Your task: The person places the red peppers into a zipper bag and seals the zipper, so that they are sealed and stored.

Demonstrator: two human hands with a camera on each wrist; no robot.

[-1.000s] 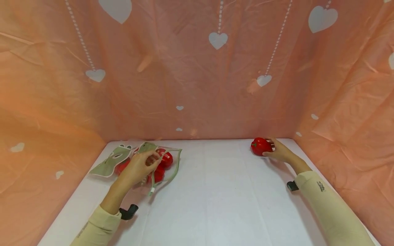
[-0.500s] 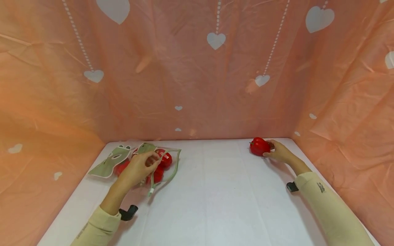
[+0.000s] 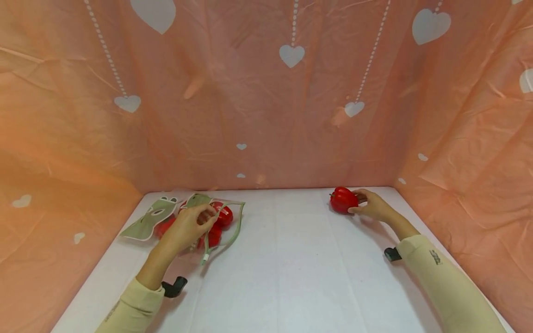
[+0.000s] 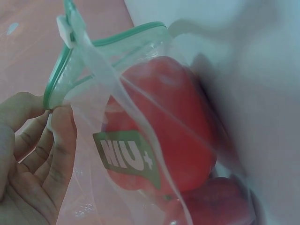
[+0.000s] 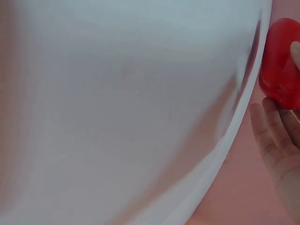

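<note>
A clear zip bag (image 3: 239,226) with a green rim lies at the table's left, its mouth spread apart toward the right. Inside are several red bell peppers (image 4: 159,108), seen through the film with a "NIU+" label. My left hand (image 3: 187,227) pinches the green rim (image 4: 131,33) between thumb and fingers. At the back right, my right hand (image 3: 374,206) holds a single red bell pepper (image 3: 343,200) by its right end, the green stem facing left. In the right wrist view, that pepper is partly cut off by the frame edge. Whether it touches the table cannot be told.
A white cloth covers the table (image 3: 287,268). Orange curtains (image 3: 266,115) with white hearts enclose its back and sides. A green frog-like print (image 3: 151,217) marks the bag's left end. Black wrist mounts (image 3: 174,287) stick out beneath both sleeves.
The right hand has moved a little to the left with the red bell pepper, whose stem end has turned further left. My left hand and the bag have stayed in place.
</note>
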